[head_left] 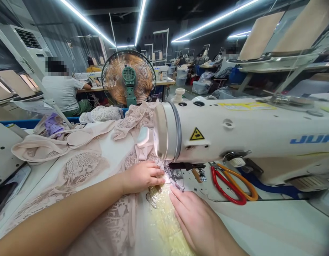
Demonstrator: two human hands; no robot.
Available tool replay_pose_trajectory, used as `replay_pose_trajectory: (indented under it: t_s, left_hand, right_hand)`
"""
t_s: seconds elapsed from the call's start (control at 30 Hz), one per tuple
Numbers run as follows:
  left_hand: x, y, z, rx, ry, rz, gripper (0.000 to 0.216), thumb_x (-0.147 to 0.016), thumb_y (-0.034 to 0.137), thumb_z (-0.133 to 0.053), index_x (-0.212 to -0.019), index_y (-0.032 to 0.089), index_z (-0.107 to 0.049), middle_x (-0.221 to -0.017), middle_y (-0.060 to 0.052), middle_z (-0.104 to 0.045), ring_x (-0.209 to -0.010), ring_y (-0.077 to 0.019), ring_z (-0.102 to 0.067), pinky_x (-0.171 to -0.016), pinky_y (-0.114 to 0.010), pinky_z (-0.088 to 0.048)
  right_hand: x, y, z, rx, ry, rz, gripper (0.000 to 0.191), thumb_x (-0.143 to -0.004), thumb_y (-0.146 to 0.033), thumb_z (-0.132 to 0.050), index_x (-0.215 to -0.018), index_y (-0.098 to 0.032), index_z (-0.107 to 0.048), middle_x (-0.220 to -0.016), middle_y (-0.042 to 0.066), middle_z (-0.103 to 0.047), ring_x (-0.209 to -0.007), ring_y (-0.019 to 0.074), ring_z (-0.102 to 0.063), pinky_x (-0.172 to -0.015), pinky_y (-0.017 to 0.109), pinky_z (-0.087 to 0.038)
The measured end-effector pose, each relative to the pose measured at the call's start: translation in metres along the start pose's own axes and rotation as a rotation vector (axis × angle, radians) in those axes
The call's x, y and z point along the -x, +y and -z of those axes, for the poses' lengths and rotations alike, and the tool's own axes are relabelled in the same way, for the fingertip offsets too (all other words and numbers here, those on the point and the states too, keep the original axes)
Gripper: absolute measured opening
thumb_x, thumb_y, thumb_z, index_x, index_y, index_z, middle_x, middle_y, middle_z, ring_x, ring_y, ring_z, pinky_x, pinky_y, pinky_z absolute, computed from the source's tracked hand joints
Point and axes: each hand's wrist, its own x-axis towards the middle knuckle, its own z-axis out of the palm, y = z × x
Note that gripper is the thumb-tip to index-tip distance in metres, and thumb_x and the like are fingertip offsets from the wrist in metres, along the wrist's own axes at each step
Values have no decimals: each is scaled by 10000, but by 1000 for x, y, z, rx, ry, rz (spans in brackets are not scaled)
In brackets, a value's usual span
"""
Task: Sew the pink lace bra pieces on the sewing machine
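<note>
My left hand (147, 176) is closed on a pale beige lace garment (129, 161), its fingertips at the needle area under the head of a white sewing machine (199, 138). My right hand (196, 213) lies close by on the right, its fingers pressed together on the cloth edge just in front of the presser foot, thumb hidden. Between the hands runs a yellow strip (164, 220) under shiny clear film on the machine bed. More of the lace (120, 220) spreads below my left forearm. The needle and the exact stitching point are hidden.
Scissors with red and orange handles (230, 185) lie beneath the machine arm. Beige bra pieces (81, 137) and a purple cloth (53, 124) cover the table's left. Beyond stand a large fan (129, 78) and a seated person (63, 89). Thread cones (260, 35) rise at upper right.
</note>
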Motion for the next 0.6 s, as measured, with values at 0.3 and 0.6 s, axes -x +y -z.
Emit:
replay_pose_trajectory:
  t_s: [0.3,0.6]
  left_hand:
    - [-6,-14,4,33,-130,131,255,-971,231,-472,-1121,213,-677,-1155,-66,-675,-1069,-211,-591,-945,-335,-442]
    - [-12,-13,23,64,-152,267,260,-966,179,-429,-1050,200,-674,-1093,-72,-667,-1055,-228,-562,-937,-358,-410]
  right_hand:
    - [5,0,-1,43,-46,30,380,-859,-117,-415,-1139,-97,-670,-1185,63,-686,-824,211,-606,-711,337,-524]
    - [4,-3,-1,75,-19,31,388,-854,-127,-405,-1137,-110,-670,-1172,51,-694,-829,205,-631,-703,330,-538]
